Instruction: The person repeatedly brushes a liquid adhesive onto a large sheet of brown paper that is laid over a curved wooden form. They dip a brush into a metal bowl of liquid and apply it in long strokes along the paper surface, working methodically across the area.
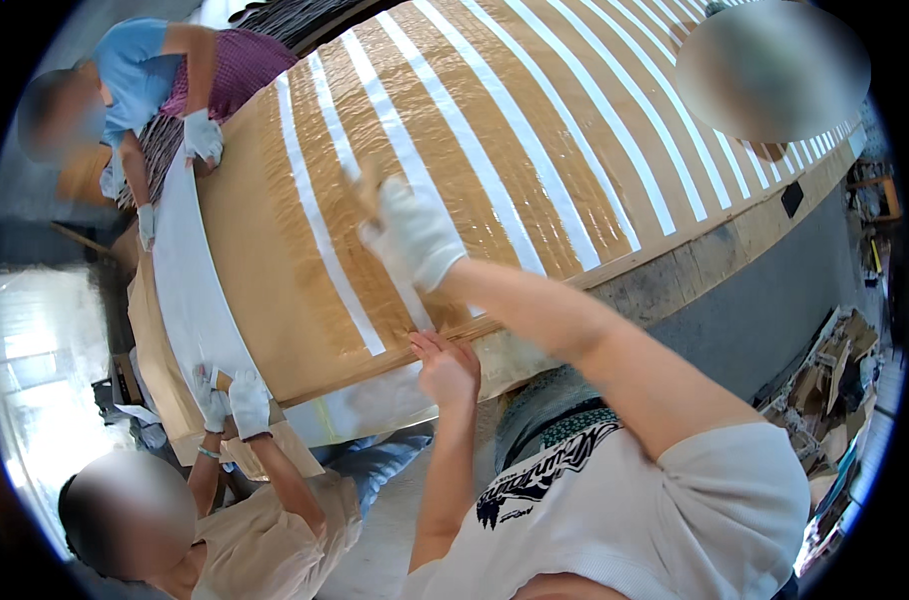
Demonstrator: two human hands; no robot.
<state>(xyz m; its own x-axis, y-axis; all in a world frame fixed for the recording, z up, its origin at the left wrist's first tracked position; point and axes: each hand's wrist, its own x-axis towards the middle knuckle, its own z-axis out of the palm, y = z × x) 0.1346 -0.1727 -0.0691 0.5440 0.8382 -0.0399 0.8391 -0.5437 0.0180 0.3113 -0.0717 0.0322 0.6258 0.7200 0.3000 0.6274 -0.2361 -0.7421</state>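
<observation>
Here, gloved right hand [415, 232] fingers clench a brush [368, 190]; bare left hand [445, 365], fingers released, touches striped brown panel [535, 130].

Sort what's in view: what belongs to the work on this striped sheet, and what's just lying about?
In use:
- brown sheet with white strips
- gloved right hand on a strip
- bare left hand at the table edge
- co-workers' gloved hands on the wide white strip

Lying about:
- cardboard scraps on the floor, right
</observation>
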